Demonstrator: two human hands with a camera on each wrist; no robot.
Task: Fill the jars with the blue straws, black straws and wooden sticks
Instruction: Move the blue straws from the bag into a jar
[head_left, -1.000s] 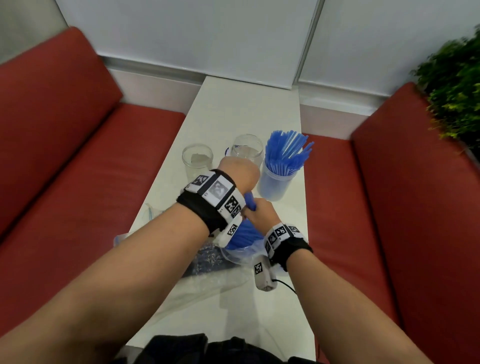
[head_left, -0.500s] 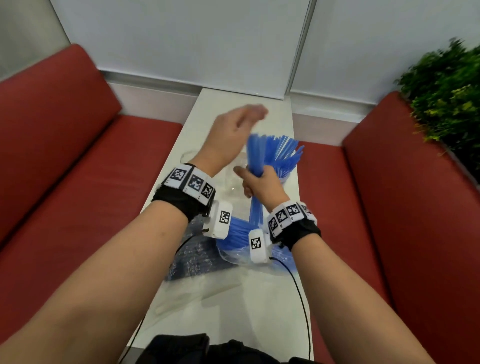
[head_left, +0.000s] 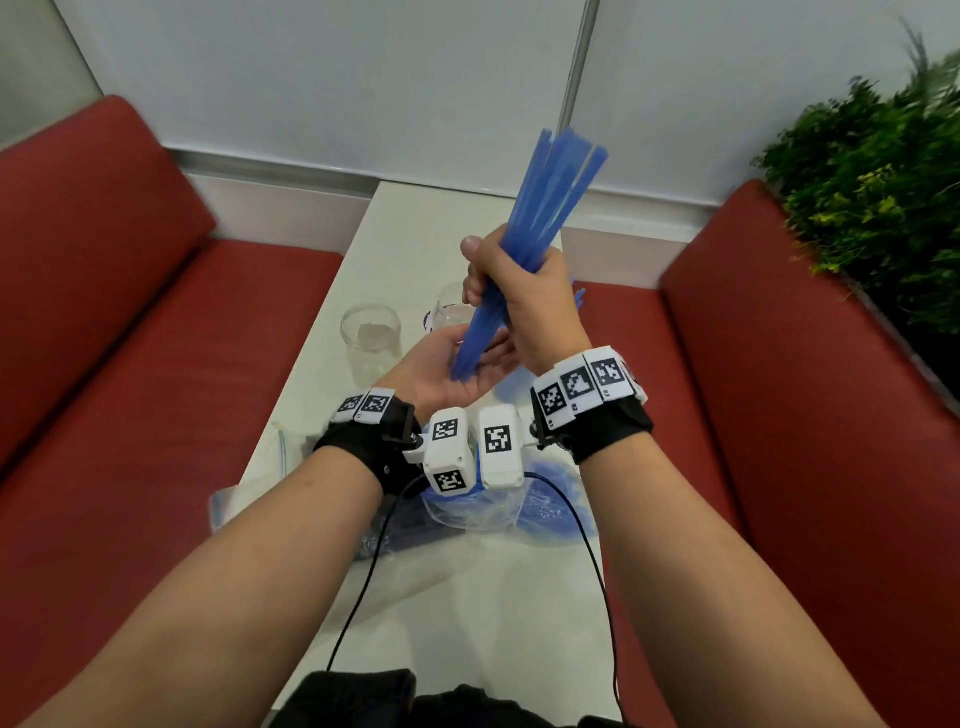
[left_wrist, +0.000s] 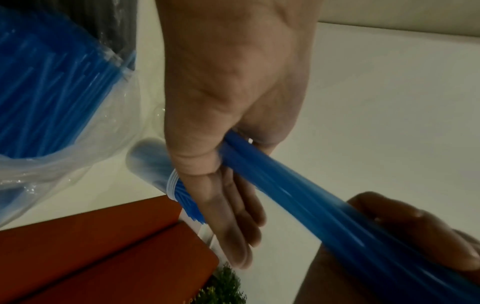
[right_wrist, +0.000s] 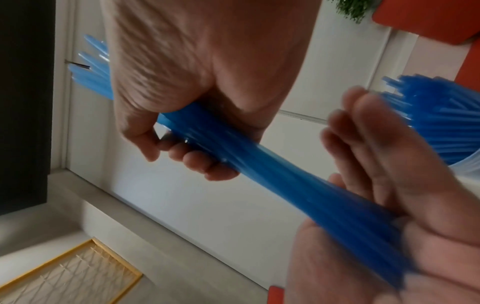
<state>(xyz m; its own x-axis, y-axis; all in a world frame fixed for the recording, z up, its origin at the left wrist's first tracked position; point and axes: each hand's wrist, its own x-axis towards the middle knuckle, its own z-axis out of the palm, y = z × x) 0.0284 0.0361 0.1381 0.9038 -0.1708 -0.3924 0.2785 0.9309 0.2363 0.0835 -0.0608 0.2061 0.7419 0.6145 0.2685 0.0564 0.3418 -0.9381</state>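
My right hand (head_left: 519, 280) grips a bundle of blue straws (head_left: 545, 197) around its middle and holds it upright, tilted right, above the white table (head_left: 447, 223). My left hand (head_left: 447, 366) lies palm up and open beneath it, and the straws' lower ends touch the palm (left_wrist: 233, 115). In the right wrist view the fingers (right_wrist: 192, 156) curl round the bundle (right_wrist: 285, 181). Two empty glass jars (head_left: 371, 338) (head_left: 448, 312) stand behind my hands. A third jar filled with blue straws (left_wrist: 153, 162) (right_wrist: 441, 119) is mostly hidden in the head view.
An open plastic bag of blue straws (head_left: 498, 512) lies on the table under my wrists, with a dark packet (head_left: 376, 540) to its left. Red benches (head_left: 130, 338) (head_left: 779, 415) flank the narrow table. A green plant (head_left: 872, 197) stands at the right.
My right hand has lifted the blue bundle out of the bag and higher. My left hand dropped from its raised position and turned palm up under the bundle's lower ends.
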